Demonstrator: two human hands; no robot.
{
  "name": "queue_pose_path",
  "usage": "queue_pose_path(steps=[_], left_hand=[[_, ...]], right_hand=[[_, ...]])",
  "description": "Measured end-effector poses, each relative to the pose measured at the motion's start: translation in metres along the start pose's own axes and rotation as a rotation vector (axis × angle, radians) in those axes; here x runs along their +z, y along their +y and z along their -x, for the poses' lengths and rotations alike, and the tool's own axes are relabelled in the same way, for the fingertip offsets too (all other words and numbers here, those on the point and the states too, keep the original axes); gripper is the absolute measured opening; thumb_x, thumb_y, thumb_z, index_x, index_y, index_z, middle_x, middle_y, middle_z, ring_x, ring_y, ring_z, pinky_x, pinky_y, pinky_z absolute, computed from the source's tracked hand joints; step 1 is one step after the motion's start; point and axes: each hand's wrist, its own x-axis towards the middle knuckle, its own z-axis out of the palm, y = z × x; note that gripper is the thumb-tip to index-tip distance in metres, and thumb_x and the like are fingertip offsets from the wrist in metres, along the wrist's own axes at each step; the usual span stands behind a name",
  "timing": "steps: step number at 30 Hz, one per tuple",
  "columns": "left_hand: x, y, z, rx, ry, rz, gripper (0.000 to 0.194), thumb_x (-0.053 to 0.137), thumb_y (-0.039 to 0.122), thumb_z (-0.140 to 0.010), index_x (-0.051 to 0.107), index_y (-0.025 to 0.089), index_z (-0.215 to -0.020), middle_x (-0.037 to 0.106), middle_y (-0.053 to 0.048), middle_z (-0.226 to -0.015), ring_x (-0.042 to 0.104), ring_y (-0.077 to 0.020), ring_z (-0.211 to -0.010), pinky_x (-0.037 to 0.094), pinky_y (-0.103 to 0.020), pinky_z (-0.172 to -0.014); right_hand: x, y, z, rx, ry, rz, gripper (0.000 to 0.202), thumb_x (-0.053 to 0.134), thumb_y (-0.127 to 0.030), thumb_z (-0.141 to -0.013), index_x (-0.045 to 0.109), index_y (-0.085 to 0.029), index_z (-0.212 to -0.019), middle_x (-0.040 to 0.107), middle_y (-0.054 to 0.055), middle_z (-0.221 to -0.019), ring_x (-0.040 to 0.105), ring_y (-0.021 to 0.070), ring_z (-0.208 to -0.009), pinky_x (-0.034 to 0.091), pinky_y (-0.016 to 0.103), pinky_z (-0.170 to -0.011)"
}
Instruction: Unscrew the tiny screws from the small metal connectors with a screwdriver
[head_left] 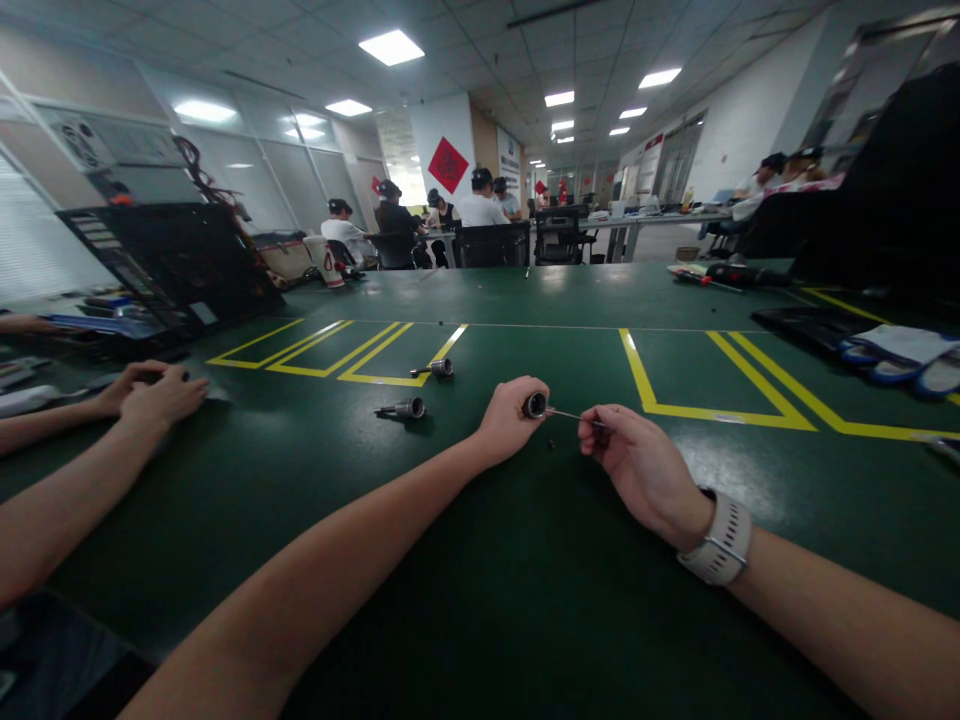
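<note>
My left hand [510,422] is closed around a dark metal socket [535,405], its round open end facing me. A thin metal tool [566,413] is pinched in my right hand [630,455], and its far tip reaches the side of the socket. Just below, a tiny dark piece [551,444] lies on the green table [480,530]. Two metal sockets with thin shanks lie left of my left hand: one nearer [409,408], one farther back [441,368]. A pale watch strap circles my right wrist.
At the left, another person's hands [161,395] hold something dark. Yellow tape outlines [727,415] mark the table. Blue-and-white items [900,355] and a black tray lie at the right; a red-handled tool [697,277] lies at the back. Several people sit beyond the table.
</note>
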Motion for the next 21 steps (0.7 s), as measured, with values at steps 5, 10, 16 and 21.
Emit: queue_pose_path(steps=[5, 10, 16, 21], left_hand=[[0.003, -0.0021, -0.0007, -0.019, -0.002, 0.221, 0.014, 0.061, 0.024, -0.072, 0.05, 0.015, -0.072, 0.05, 0.002, -0.071, 0.047, -0.0105, -0.065, 0.038, -0.022, -0.061], [0.0017, -0.0021, -0.0007, -0.011, 0.014, 0.11, 0.011, 0.061, 0.021, -0.072, 0.051, 0.015, -0.071, 0.051, 0.002, -0.07, 0.046, -0.0107, -0.064, 0.036, -0.023, -0.061], [-0.0013, 0.0035, -0.0006, -0.005, -0.033, -0.177, 0.003, 0.057, 0.016, -0.073, 0.055, 0.016, -0.071, 0.053, 0.002, -0.068, 0.048, -0.0122, -0.066, 0.033, -0.024, -0.062], [-0.0018, 0.0058, 0.0, 0.023, -0.045, -0.189, 0.002, 0.055, 0.015, -0.074, 0.055, 0.016, -0.073, 0.055, 0.001, -0.07, 0.049, -0.0126, -0.068, 0.034, -0.025, -0.064]], right_hand=[[-0.0033, 0.0005, -0.003, 0.077, -0.009, -0.094, 0.013, 0.064, -0.029, -0.072, 0.065, -0.017, -0.067, 0.059, 0.001, -0.065, 0.05, 0.013, -0.063, 0.039, 0.028, -0.063], [-0.0025, 0.0022, -0.0024, 0.006, 0.006, -0.057, 0.013, 0.063, -0.029, -0.073, 0.065, -0.018, -0.068, 0.06, 0.001, -0.066, 0.051, 0.0136, -0.065, 0.038, 0.028, -0.062], [0.0004, 0.0052, 0.0008, -0.092, 0.014, 0.115, 0.012, 0.064, -0.03, -0.074, 0.065, -0.019, -0.07, 0.06, 0.001, -0.07, 0.051, 0.0143, -0.068, 0.038, 0.029, -0.063], [0.0006, 0.0036, 0.0001, -0.063, 0.008, 0.099, 0.013, 0.064, -0.03, -0.072, 0.066, -0.018, -0.068, 0.06, 0.001, -0.068, 0.05, 0.0141, -0.067, 0.037, 0.028, -0.061]])
